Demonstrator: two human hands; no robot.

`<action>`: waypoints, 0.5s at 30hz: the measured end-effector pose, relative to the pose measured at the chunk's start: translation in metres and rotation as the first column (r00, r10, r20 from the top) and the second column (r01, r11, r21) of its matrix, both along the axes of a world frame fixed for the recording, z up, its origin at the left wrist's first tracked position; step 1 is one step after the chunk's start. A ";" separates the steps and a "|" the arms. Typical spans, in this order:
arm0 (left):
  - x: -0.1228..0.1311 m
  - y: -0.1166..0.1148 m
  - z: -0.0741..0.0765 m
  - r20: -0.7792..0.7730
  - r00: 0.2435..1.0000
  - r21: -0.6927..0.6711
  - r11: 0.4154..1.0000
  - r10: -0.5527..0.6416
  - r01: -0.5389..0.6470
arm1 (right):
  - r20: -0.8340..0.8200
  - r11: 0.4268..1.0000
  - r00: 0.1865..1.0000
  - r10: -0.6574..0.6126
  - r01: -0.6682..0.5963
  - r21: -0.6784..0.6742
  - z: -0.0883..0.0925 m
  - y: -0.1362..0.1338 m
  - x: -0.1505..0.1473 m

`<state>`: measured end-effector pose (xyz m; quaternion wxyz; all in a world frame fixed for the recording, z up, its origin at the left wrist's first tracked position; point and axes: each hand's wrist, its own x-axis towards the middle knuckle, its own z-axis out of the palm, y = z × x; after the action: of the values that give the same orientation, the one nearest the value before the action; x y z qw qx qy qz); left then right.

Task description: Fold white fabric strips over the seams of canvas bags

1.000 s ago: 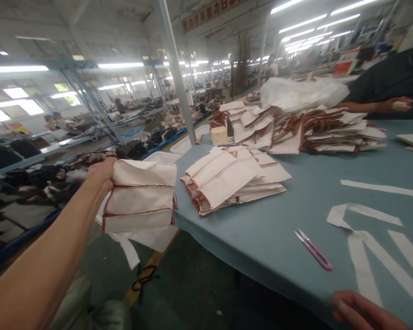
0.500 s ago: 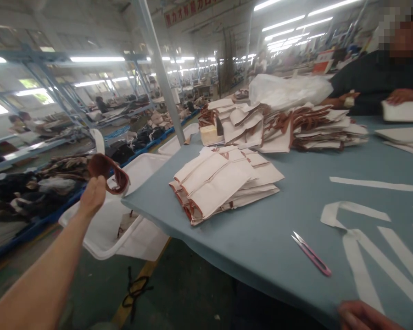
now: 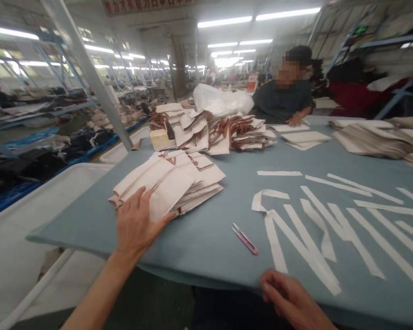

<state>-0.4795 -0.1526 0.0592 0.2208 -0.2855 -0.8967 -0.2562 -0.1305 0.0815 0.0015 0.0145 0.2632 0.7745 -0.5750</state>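
Observation:
My left hand (image 3: 136, 224) reaches over the near end of a pile of folded cream fabric pieces with brown trim (image 3: 174, 181). Its fingers are spread on the top piece and the thumb lies along the near side. At the table's front edge, my right hand (image 3: 284, 291) rests with curled fingers and nothing visible in them. Pink-handled thread snips (image 3: 245, 239) lie on the blue-green table cloth (image 3: 206, 245) between the two hands. Just beyond the right hand are several white fabric strips (image 3: 306, 252).
White plastic bins (image 3: 79, 178) stand left of the table. Further back are a heap of cream and brown pieces (image 3: 220, 135), a clear plastic bag (image 3: 222, 100) and a yellowish block (image 3: 161, 139). A co-worker (image 3: 284, 103) sits across; more stacked pieces (image 3: 371, 137) lie right.
My left hand has come from above the bin to the pile, and the brown-and-cream piece it held is out of it. The view has swung right; my right hand still rests near the edge.

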 end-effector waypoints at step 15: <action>-0.035 -0.011 0.126 0.307 0.930 0.651 0.668 0.200 -0.359 | -0.134 0.996 0.987 0.084 -0.088 -0.025 -0.011 0.010 0.006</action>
<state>-0.5149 -0.1639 0.1851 0.2531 -0.0107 -0.7842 -0.5665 -0.1243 0.0911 -0.0094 -0.0083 0.1903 0.7756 -0.6018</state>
